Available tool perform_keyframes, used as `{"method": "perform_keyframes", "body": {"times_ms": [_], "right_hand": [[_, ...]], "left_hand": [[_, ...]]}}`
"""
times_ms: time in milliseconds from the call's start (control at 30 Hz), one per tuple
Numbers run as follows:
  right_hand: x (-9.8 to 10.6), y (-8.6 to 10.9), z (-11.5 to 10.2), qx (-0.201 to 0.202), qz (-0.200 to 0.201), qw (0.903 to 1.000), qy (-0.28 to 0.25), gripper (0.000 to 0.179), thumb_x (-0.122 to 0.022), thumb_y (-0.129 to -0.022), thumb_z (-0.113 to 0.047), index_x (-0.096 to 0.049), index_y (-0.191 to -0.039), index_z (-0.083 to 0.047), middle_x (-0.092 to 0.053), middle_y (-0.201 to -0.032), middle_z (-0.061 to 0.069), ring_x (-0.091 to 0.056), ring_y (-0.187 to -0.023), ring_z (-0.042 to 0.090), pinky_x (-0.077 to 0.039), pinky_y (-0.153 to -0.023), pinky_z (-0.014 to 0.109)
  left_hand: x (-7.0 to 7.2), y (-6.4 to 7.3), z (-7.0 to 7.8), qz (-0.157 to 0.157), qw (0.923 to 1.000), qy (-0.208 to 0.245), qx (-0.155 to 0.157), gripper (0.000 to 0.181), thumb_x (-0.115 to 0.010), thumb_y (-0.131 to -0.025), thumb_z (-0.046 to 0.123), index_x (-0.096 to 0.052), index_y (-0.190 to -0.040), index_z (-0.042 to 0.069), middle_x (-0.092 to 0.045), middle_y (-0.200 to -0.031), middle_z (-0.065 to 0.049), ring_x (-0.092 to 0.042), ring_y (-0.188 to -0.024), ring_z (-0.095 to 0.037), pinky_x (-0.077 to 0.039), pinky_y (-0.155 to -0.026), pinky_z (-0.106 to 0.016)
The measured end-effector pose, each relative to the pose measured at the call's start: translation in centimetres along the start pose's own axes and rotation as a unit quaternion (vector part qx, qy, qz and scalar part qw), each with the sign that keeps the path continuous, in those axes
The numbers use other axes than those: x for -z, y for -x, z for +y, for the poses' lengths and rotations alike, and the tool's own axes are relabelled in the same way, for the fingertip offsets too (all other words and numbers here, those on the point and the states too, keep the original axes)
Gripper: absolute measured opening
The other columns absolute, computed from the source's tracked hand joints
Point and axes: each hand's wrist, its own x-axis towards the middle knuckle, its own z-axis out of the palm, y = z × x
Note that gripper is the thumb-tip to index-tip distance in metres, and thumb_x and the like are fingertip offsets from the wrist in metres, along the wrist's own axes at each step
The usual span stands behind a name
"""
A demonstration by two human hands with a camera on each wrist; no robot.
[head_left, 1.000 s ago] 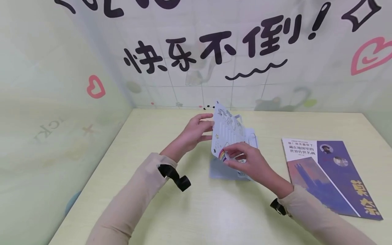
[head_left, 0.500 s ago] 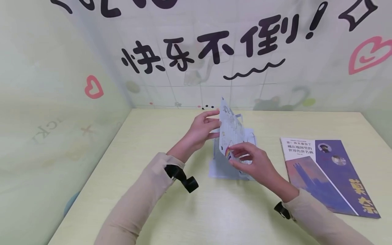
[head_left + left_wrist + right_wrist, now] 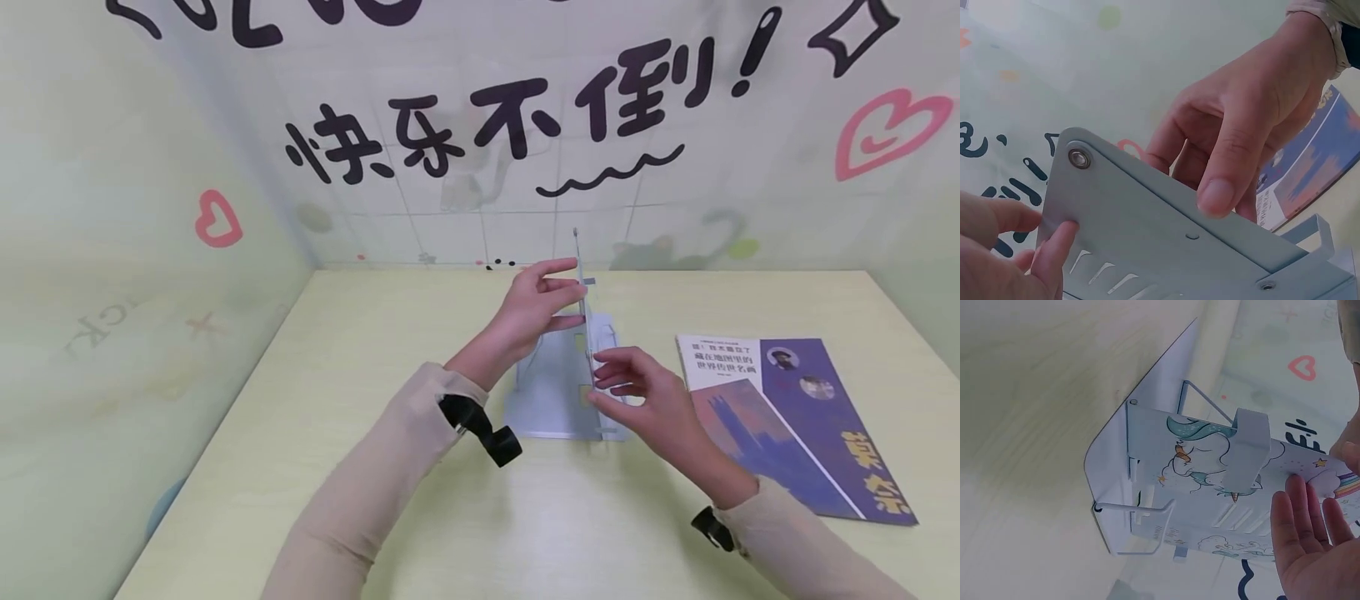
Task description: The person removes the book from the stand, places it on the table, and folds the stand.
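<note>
I can see two bare hands, the left hand (image 3: 528,312) and the right hand (image 3: 651,398); two beige cloth sleeves (image 3: 375,483); two black wrist-worn cameras (image 3: 502,447); one pale blue metal stand (image 3: 551,406) with a unicorn-printed panel (image 3: 1200,456); one purple-and-white paperback book (image 3: 795,425); one pale wood-topped table (image 3: 600,533); two pink outlined hearts (image 3: 216,242).

This looks like a screened-off nook, whether home or office unclear, with a pale desk (image 3: 570,517) enclosed by printed sheeting (image 3: 442,196) bearing black lettering (image 3: 517,125) and pink hearts (image 3: 220,242).
</note>
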Motion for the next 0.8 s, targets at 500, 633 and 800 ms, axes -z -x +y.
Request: {"method": "perform_keyframes", "body": {"times_ms": [500,633,800], "right_hand": [[1.2,1.0,0.4,-0.016,0.033,0.9991,-0.022,0.038,-0.069,-0.08,-0.002,-0.053,-0.114,0.004,-0.06,-0.098,0.013,-0.06,-0.085,0.01,-0.05,-0.075,0.018],[1.4,1.1,0.4,-0.015,0.038,0.9987,-0.031,0.038,-0.069,-0.079,-0.001,-0.053,-0.113,0.004,-0.06,-0.097,0.012,-0.059,-0.084,0.008,-0.05,-0.075,0.018],[1.6,1.3,0.5,-0.016,0.044,0.9984,-0.032,0.037,-0.069,-0.079,0.0,-0.054,-0.112,0.004,-0.06,-0.098,0.014,-0.059,-0.084,0.008,-0.05,-0.075,0.018]], "left_hand": [[-2.4,-1.1,0.1,-0.034,0.9991,-0.025,-0.009,0.046,-0.062,-0.087,0.006,-0.047,-0.13,0.009,-0.057,-0.102,-0.01,-0.06,-0.093,-0.021,-0.054,-0.075,-0.035],[-2.0,-1.3,0.1,-0.04,0.9975,-0.057,-0.013,0.045,-0.064,-0.086,0.01,-0.049,-0.128,0.011,-0.057,-0.105,-0.009,-0.059,-0.095,-0.02,-0.053,-0.077,-0.037],[-0.2,-0.8,0.5,-0.045,0.994,-0.092,-0.04,0.044,-0.065,-0.086,0.012,-0.049,-0.126,0.011,-0.055,-0.111,-0.011,-0.057,-0.099,-0.022,-0.054,-0.074,-0.035]]}}
